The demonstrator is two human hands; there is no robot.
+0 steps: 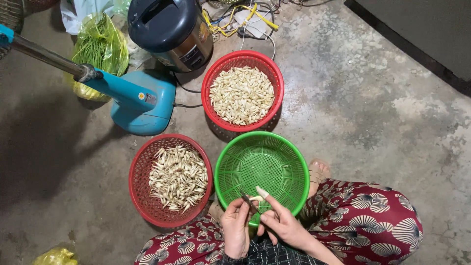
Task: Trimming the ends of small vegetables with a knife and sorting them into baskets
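My left hand (235, 226) and my right hand (282, 223) meet over the near rim of a green plastic basket (230, 172) that looks empty. Between them they hold a small pale bulb piece (255, 198) and a thin dark blade (248, 200); which hand grips which is unclear. My right forefinger, its tip wrapped in something pale, points up over the basket. To the left, a red basket (140, 196) holds pale stalks with rootlets. Farther away, another red basket (211, 83) is full of clean whitish pieces.
A blue fan base (140, 100) with a metal pole stands at the left on the concrete floor. Behind it are a dark cooker pot (171, 27), a bag of greens (100, 46) and tangled cables (245, 17). My knees in red patterned cloth (373, 216) frame the bottom.
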